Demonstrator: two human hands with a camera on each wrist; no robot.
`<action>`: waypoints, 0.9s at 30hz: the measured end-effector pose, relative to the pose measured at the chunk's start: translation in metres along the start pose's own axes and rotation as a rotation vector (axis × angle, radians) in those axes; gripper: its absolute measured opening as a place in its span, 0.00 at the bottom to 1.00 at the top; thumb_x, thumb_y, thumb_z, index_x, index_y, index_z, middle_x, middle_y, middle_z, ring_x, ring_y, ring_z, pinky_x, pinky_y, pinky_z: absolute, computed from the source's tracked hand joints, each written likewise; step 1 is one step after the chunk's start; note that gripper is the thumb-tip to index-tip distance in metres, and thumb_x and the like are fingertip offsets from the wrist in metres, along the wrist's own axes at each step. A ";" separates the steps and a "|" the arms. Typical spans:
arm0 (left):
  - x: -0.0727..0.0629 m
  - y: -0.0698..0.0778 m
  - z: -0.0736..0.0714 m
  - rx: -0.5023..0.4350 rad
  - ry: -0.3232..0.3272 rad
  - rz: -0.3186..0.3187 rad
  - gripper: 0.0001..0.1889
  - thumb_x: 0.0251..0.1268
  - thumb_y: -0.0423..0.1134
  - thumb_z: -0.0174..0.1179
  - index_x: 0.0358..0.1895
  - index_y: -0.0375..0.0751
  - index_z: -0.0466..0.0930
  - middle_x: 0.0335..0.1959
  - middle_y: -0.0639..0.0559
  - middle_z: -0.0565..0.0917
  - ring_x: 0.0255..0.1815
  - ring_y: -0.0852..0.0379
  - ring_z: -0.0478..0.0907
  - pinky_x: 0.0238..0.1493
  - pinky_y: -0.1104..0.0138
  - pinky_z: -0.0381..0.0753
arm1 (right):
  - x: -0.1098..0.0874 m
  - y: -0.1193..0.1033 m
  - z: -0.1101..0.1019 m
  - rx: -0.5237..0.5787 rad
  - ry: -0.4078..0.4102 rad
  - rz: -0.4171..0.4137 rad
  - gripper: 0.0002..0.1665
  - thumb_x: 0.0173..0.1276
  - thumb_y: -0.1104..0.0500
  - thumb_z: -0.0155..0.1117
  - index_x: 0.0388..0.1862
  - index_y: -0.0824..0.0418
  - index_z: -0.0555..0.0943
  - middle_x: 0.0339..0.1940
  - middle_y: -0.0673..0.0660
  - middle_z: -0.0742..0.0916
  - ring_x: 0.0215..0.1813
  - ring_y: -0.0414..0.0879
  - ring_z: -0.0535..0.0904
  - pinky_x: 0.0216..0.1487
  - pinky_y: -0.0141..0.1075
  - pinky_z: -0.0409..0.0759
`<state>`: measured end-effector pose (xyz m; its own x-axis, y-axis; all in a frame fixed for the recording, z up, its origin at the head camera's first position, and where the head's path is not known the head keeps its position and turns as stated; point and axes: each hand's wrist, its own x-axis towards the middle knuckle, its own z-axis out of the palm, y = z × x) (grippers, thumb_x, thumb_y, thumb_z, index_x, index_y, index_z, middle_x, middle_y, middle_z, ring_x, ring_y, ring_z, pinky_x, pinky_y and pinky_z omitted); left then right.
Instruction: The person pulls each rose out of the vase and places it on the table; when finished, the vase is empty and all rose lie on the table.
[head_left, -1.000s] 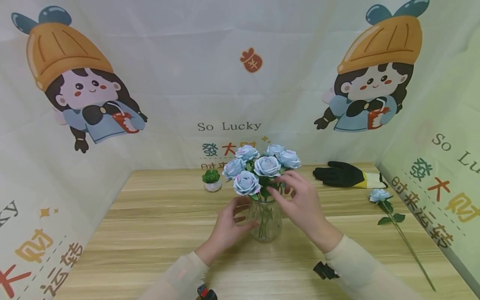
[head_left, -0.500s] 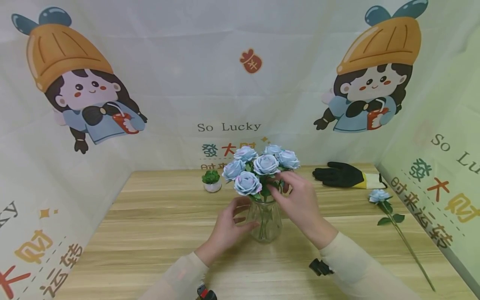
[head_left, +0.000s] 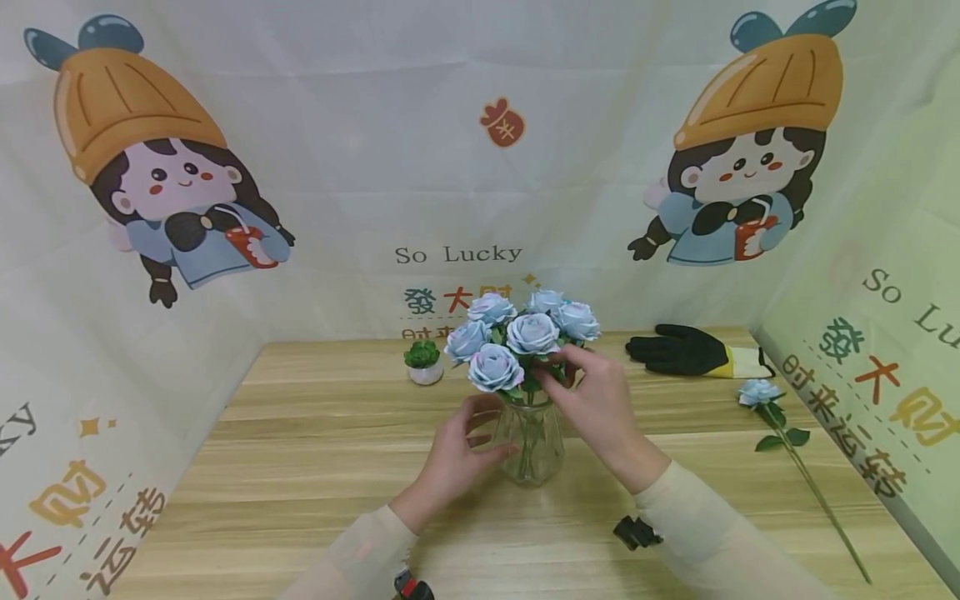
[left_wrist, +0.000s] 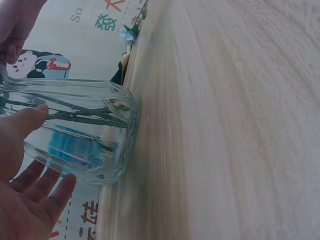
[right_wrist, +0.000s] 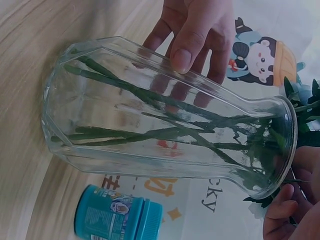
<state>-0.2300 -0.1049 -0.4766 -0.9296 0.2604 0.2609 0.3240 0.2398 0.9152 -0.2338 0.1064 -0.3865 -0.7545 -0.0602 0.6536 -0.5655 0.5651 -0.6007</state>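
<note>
A clear glass vase (head_left: 542, 467) stands upright at mid-table, holding several light blue artificial roses (head_left: 534, 333). Their green stems (right_wrist: 130, 135) cross inside the glass in the right wrist view. My left hand (head_left: 453, 450) grips the vase's left side, thumb in front and fingers round the back. Just over the rim, my right hand (head_left: 600, 396) has thumb and fingers among the leaves below the blooms. In the right wrist view, the right fingertips (right_wrist: 285, 195) pinch a thin stem beside the vase mouth; leaves partly hide which flower it belongs to.
One blue rose (head_left: 759, 392) lies at the right side of the table. Behind it lies a black work glove (head_left: 678, 350). A small potted plant (head_left: 424, 362) stands left of the vase. A teal lidded jar (right_wrist: 112, 215) stands beyond the vase.
My right hand and forearm have shifted slightly left and toward the vase, and the back roses have moved a little with it. The left hand and vase have stayed put.
</note>
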 end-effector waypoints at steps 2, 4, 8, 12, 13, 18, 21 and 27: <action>0.000 0.000 0.000 -0.003 0.001 -0.002 0.34 0.59 0.30 0.75 0.68 0.42 0.71 0.68 0.43 0.78 0.69 0.35 0.76 0.64 0.44 0.84 | 0.001 0.000 0.000 0.017 0.000 0.015 0.05 0.61 0.64 0.78 0.35 0.60 0.88 0.27 0.53 0.89 0.26 0.41 0.76 0.24 0.27 0.71; 0.000 0.000 0.000 -0.005 0.001 -0.002 0.34 0.59 0.31 0.75 0.68 0.42 0.72 0.68 0.43 0.78 0.69 0.34 0.76 0.64 0.43 0.84 | 0.001 0.000 0.000 0.036 0.002 0.032 0.05 0.62 0.64 0.78 0.35 0.61 0.88 0.28 0.53 0.89 0.26 0.41 0.75 0.23 0.27 0.70; 0.000 0.000 0.000 -0.003 0.000 0.003 0.33 0.59 0.32 0.76 0.68 0.41 0.72 0.67 0.42 0.79 0.69 0.34 0.77 0.63 0.44 0.84 | 0.000 -0.001 0.000 0.087 0.021 0.050 0.04 0.62 0.64 0.77 0.35 0.61 0.89 0.28 0.52 0.89 0.25 0.40 0.74 0.20 0.27 0.69; 0.000 0.000 0.000 -0.003 0.001 0.001 0.34 0.58 0.33 0.76 0.67 0.42 0.72 0.67 0.42 0.79 0.68 0.34 0.77 0.63 0.45 0.85 | 0.000 -0.005 -0.002 0.129 0.051 0.047 0.04 0.62 0.64 0.77 0.36 0.59 0.90 0.27 0.51 0.88 0.25 0.38 0.73 0.18 0.26 0.69; 0.000 -0.001 0.000 -0.003 0.001 0.000 0.34 0.58 0.33 0.76 0.67 0.42 0.72 0.67 0.42 0.79 0.68 0.34 0.77 0.63 0.45 0.85 | 0.000 -0.006 -0.003 0.136 0.059 0.049 0.04 0.62 0.64 0.77 0.36 0.59 0.90 0.26 0.51 0.88 0.25 0.38 0.73 0.18 0.26 0.70; 0.000 -0.001 0.000 -0.011 0.004 -0.003 0.33 0.58 0.31 0.76 0.67 0.41 0.72 0.66 0.42 0.79 0.69 0.34 0.76 0.63 0.44 0.84 | 0.000 -0.012 -0.007 0.179 0.085 0.086 0.04 0.62 0.65 0.77 0.36 0.59 0.90 0.25 0.53 0.87 0.25 0.38 0.73 0.18 0.25 0.71; 0.000 -0.001 0.001 -0.011 0.005 0.000 0.33 0.58 0.30 0.76 0.67 0.41 0.72 0.66 0.42 0.79 0.68 0.34 0.77 0.63 0.44 0.84 | 0.000 -0.016 -0.010 0.189 0.095 0.103 0.03 0.62 0.64 0.77 0.36 0.59 0.90 0.24 0.55 0.85 0.26 0.39 0.73 0.18 0.25 0.71; 0.000 -0.002 0.001 -0.001 0.005 0.010 0.33 0.58 0.29 0.75 0.67 0.40 0.72 0.66 0.41 0.79 0.68 0.33 0.77 0.62 0.44 0.85 | 0.000 -0.019 -0.014 0.136 0.113 0.079 0.03 0.61 0.64 0.77 0.33 0.60 0.89 0.19 0.54 0.82 0.24 0.39 0.73 0.16 0.24 0.68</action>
<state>-0.2309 -0.1048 -0.4786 -0.9272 0.2584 0.2712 0.3328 0.2361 0.9130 -0.2186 0.1077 -0.3687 -0.7607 0.0769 0.6446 -0.5515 0.4471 -0.7042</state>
